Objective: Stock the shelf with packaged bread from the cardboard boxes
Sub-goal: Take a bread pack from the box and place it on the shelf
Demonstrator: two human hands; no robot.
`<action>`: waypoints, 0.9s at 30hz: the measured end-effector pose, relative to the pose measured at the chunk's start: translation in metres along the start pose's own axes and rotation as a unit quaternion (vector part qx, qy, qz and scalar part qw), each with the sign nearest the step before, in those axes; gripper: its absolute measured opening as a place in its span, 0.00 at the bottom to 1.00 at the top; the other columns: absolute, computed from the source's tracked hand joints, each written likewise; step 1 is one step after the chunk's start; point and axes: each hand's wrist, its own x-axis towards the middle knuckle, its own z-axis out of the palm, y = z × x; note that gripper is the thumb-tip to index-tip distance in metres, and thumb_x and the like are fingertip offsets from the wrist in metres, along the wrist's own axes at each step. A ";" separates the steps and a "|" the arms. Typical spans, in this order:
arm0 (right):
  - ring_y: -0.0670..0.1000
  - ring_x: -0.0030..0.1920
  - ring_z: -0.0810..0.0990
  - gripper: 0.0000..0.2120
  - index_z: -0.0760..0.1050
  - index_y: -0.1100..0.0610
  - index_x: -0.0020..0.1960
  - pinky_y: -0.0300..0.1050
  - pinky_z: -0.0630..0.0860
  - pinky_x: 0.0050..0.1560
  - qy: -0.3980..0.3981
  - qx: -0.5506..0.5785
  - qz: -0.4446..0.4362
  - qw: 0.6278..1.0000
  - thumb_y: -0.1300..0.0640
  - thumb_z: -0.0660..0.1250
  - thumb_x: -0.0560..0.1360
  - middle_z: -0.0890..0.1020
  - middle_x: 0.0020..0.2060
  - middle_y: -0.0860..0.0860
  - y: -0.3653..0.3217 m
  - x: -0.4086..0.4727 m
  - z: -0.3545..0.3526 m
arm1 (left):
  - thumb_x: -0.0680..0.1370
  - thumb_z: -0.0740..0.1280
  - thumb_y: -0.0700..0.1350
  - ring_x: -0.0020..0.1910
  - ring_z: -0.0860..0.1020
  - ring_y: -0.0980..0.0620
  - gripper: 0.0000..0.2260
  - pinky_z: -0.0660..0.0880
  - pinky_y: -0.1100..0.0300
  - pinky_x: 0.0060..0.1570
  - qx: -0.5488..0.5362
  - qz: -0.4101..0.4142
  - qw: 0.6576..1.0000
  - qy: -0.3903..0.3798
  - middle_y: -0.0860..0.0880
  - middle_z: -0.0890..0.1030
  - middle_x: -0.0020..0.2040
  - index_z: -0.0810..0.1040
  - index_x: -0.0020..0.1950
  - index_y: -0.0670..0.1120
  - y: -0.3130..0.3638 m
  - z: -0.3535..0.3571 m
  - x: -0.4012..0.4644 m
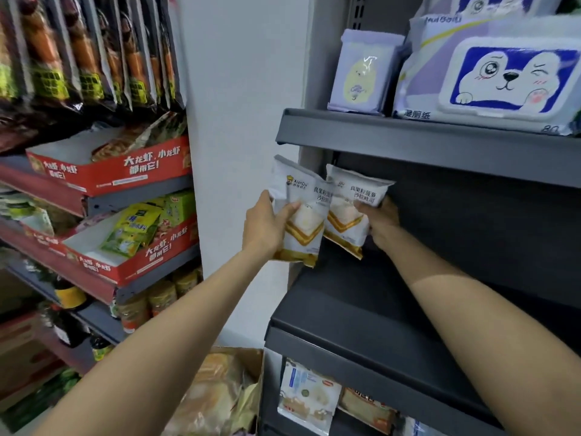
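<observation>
My left hand grips a white and gold bread packet by its left side, held upright at the left end of the dark grey shelf. My right hand holds a second matching bread packet from behind, its lower edge just over the shelf's back left corner. The two packets overlap slightly. An open cardboard box with several bread bags stands on the floor below, between my forearms.
The shelf above carries wet wipe packs and a small pale pack. Packaged bread fills the shelf below. Left racks hold red display trays, snack bags and bottles. A white wall separates the racks.
</observation>
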 end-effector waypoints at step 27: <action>0.53 0.54 0.81 0.16 0.73 0.58 0.60 0.47 0.78 0.56 -0.095 0.015 -0.107 0.990 0.65 0.69 0.73 0.81 0.54 0.53 0.024 -0.047 -0.005 | 0.77 0.67 0.44 0.52 0.75 0.50 0.21 0.72 0.64 0.45 -0.018 0.024 0.998 -0.060 0.45 0.74 0.58 0.63 0.65 0.40 0.002 0.057 0.011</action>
